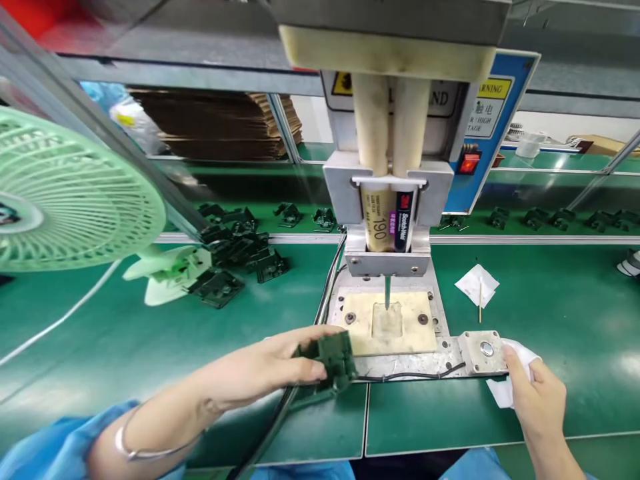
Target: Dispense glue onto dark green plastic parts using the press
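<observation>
My left hand grips a dark green plastic part, thumb on its near side, in front of the dispensing machine's base. A white tissue is pinched in my right hand, beside the metal button box. Between the hands stands the adhesive dispenser with a two-barrel glue cartridge. Its thin nozzle points down at the recess of a cream fixture plate. The fingertips behind the green part are partly hidden.
A pile of dark plastic parts lies at the left near a green fan. Similar parts line the belt behind. A white paper square with a thin stick lies right of the machine. Black cables run past the base.
</observation>
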`<action>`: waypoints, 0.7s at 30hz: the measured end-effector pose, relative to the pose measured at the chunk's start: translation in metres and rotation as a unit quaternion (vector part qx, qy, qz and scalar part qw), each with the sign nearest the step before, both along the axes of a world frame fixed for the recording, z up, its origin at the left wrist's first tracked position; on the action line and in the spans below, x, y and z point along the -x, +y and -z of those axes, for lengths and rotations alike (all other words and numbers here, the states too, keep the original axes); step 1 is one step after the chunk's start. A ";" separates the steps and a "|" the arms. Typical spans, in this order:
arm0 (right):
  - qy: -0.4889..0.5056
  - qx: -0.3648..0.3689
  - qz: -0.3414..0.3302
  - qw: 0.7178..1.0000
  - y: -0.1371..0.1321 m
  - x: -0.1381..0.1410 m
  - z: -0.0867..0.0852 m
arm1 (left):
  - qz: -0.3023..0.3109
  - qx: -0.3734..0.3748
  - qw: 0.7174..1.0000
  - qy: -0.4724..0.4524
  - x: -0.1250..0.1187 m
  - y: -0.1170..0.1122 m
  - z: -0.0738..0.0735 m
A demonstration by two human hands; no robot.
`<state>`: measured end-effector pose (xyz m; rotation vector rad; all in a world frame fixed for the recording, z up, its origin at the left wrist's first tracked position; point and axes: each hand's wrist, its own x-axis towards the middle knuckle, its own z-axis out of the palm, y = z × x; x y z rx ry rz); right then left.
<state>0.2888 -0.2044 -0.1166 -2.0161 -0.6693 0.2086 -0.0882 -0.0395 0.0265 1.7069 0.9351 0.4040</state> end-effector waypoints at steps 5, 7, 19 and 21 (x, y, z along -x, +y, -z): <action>-0.004 -0.008 -0.011 1.000 0.000 -0.002 -0.001 | 0.097 0.196 0.974 0.051 -0.043 0.004 -0.001; -0.003 -0.003 -0.016 1.000 -0.001 -0.003 0.000 | 0.099 0.220 0.970 0.028 -0.056 0.010 0.003; 0.057 -0.032 -0.030 0.997 -0.001 -0.007 0.012 | 0.027 0.136 0.988 -0.073 -0.089 0.049 0.027; 0.067 -0.034 -0.028 0.997 0.000 -0.008 0.013 | 0.034 0.079 0.994 -0.062 -0.089 0.047 0.029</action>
